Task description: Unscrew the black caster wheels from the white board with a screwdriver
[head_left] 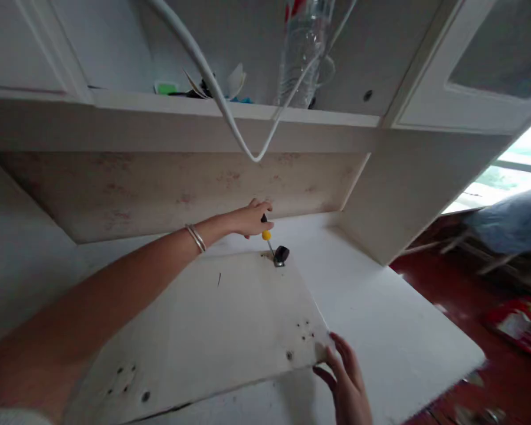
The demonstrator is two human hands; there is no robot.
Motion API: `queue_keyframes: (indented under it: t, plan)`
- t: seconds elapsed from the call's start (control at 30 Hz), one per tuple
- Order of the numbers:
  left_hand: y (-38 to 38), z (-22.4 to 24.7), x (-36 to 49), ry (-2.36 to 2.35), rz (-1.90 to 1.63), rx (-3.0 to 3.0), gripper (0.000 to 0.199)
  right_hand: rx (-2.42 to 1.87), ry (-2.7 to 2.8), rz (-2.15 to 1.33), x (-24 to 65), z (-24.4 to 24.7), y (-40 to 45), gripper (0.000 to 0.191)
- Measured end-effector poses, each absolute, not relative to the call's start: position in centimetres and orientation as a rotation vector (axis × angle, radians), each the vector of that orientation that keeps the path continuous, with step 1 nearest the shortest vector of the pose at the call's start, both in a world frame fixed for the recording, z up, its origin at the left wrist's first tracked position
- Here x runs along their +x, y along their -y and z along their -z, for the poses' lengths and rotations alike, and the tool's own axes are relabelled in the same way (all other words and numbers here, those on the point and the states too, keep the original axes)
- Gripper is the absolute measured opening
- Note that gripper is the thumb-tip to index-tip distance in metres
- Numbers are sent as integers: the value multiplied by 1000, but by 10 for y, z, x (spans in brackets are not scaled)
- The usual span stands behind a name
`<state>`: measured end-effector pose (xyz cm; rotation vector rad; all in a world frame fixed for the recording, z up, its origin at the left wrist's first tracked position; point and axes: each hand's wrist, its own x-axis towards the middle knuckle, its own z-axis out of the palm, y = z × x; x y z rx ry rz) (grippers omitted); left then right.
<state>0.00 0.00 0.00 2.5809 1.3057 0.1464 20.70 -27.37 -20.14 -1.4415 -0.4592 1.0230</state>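
Note:
My left hand (251,218) reaches across from the left, its fingers closed on a screwdriver (266,235) with a black and yellow handle. The screwdriver's shaft points down to a small black caster wheel (282,254) on a metal bracket, near the far right corner of a white board (230,319). Whether the tip sits in a screw is too small to tell. At the board's near right corner, my right hand (347,378) grips the edge between thumb and fingers. Groups of small holes mark the board's two near corners.
The board lies on a white desktop (380,313). Above hangs a white cable (256,158) in front of a shelf (248,112) with a clear plastic bottle (303,59). A side panel (380,189) stands at the right. Beyond it is a red floor (460,295).

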Motion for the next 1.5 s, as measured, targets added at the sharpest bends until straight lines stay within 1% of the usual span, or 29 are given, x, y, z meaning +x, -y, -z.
queue_keyframes:
  t: [0.1,0.17,0.27,0.3,0.37,0.4,0.5,0.53,0.63,0.77,0.83,0.93,0.97,1.07,1.13,1.23,1.37,1.4,1.5]
  plan:
    - [-4,-6,1,-1333,-124,2613,45,-1443,456,-999,207,202,274,67]
    - [-3,-7,2,-1406,-140,2612,42,-1445,456,-992,208,203,273,67]
    - [1,-4,3,-1516,-203,2584,60,-1445,466,-1020,211,207,273,69]
    - [2,-4,3,-1511,-214,2579,64,-1444,469,-1029,212,208,273,70]
    - [2,-5,3,-1447,-202,2580,63,-1442,470,-1032,212,209,272,71]
    - [1,-7,4,-1409,-180,2582,59,-1440,467,-1027,212,210,272,71]
    - [-2,-10,4,-1388,-124,2575,40,-1439,460,-998,211,209,272,69]
    - [-3,-10,5,-1421,-126,2565,38,-1441,460,-993,210,209,272,69]
    - [-1,-7,6,-1506,-178,2529,48,-1448,469,-1015,212,210,272,70]
    - [4,-7,5,-1451,-168,2470,55,-1439,485,-1031,213,210,273,71]
    - [4,-11,3,-1409,-124,2454,53,-1443,484,-997,211,209,273,68]
    - [3,-16,3,-1422,-87,2460,43,-1447,477,-974,208,207,272,65]
    - [2,-16,3,-1452,-96,2465,44,-1445,477,-976,208,207,272,65]
    - [2,-10,6,-1541,-152,2467,62,-1441,483,-996,210,209,271,68]
    - [1,-6,7,-1554,-161,2453,68,-1441,488,-1011,212,210,271,70]
    - [-1,-6,7,-1533,-104,2447,65,-1441,491,-1007,212,208,270,69]
    - [-2,-11,4,-1605,-66,2520,48,-1451,477,-975,209,206,270,66]
    - [-1,-12,3,-1654,-81,2539,49,-1452,476,-982,209,207,270,67]
    - [5,-10,3,-1814,-144,2556,62,-1454,483,-1006,211,209,269,70]
